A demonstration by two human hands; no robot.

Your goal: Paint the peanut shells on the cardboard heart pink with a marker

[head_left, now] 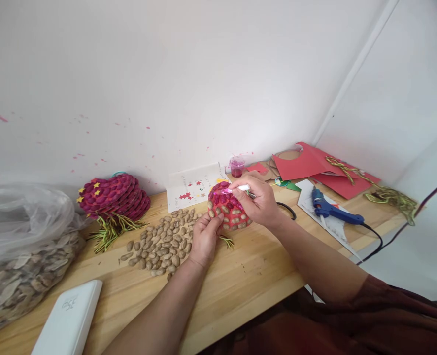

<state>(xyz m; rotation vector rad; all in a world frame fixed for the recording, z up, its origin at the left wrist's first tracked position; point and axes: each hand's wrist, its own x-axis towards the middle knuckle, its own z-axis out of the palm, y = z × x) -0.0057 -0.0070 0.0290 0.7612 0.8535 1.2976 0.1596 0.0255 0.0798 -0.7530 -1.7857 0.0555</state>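
My left hand (204, 238) grips the lower left side of a small red cone (230, 209) covered with tan shells, steadying it on the wooden table (248, 286). My right hand (259, 198) pinches a thin white-handled brush (243, 188) whose tip touches the pink-painted top of the cone. A heap of loose tan shells (163, 240) lies just left of my left hand. A small cup of pink paint (237, 166) stands behind the cone by the wall.
A finished dark-pink cone with yellow stars (115, 195) lies at the left. A plastic bag of shells (18, 246) fills the far left. A white device (70, 318) lies near the front edge. A blue glue gun (331, 209), red card sheets (314, 167) and yellow-green cord (388, 195) sit at right.
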